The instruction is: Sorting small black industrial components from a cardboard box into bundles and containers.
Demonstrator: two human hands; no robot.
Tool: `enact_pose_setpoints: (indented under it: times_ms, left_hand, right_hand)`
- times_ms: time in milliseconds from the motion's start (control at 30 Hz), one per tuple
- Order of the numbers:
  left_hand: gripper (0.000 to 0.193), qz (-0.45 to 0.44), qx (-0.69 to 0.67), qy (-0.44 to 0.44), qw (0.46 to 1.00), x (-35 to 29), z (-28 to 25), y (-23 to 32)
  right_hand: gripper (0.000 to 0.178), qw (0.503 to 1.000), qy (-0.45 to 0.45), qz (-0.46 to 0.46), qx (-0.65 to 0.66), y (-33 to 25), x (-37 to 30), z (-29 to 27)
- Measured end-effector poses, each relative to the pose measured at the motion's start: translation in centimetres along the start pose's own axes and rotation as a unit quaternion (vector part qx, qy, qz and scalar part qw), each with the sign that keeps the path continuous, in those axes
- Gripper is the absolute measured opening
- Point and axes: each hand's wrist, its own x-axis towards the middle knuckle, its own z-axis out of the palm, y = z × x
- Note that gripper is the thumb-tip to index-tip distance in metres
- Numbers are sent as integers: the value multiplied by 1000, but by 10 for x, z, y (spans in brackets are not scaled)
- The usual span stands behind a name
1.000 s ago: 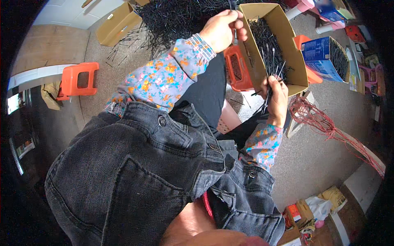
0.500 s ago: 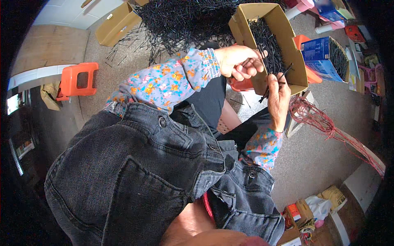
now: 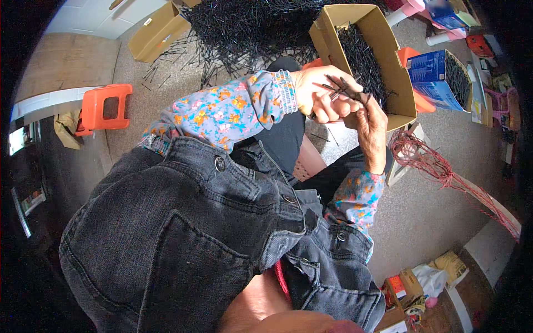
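Observation:
Several thin black sticks are pinched between the thumb and curled fingers of my left hand. My right hand meets it from the right, its fingers closed around the ends of black sticks; its fingertips are partly hidden. Both hands are held at the near left side of an open cardboard box, which is partly filled with the same kind of black sticks. What the sticks are exactly cannot be made out.
A large heap of black sticks spreads at the far side. An orange stool stands left. To the right are a blue box of sticks and a bundle of dark red wires. Another cardboard box sits far left.
My left hand has turned and now holds sticks where its fingers looked looser before. My right hand has risen slightly and drawn up against the left one.

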Motion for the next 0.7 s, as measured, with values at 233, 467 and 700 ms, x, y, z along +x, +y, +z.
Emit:
enact_pose_setpoints:
  times_ms: [233,467,700]
  left_hand:
    - [59,30,57,-34,997,-1,-1,-7]
    - [39,70,155,124,978,-9,13,-22]
    - [25,104,264,55,957,12,11,-15]
  right_hand:
    - [38,962,-26,-134,-236,-13,9,-14]
    - [37,916,-62,-250,-309,-12,19,-11]
    - [53,877,-45,-178,-444,-14,13,-47]
